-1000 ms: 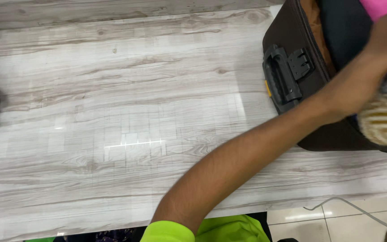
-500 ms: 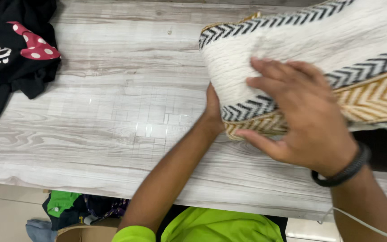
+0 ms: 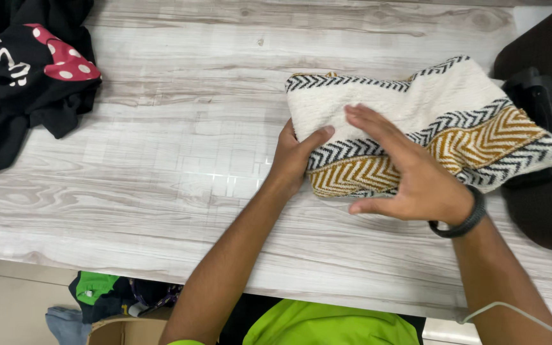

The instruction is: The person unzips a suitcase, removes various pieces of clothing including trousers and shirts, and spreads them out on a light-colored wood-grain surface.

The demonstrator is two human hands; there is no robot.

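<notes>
A folded cream knit garment (image 3: 429, 108) with black and mustard zigzag bands lies on the pale wood-grain table (image 3: 180, 160). My left hand (image 3: 295, 156) grips its left folded edge, thumb on top. Flat on top of the cloth rests my right hand (image 3: 404, 169), fingers spread and pointing left, a black band on the wrist. The garment's right end overlaps a dark suitcase.
A dark suitcase (image 3: 544, 128) with a handle sits at the table's right edge. A black garment (image 3: 14, 89) with a red spotted bow print lies crumpled at the far left. Below the front edge are a cardboard box (image 3: 129, 329) and loose clothes on the floor.
One second ago my hand was reaching into the suitcase. Half a second ago both hands held the knit garment; since then it has moved onto the table, farther from me.
</notes>
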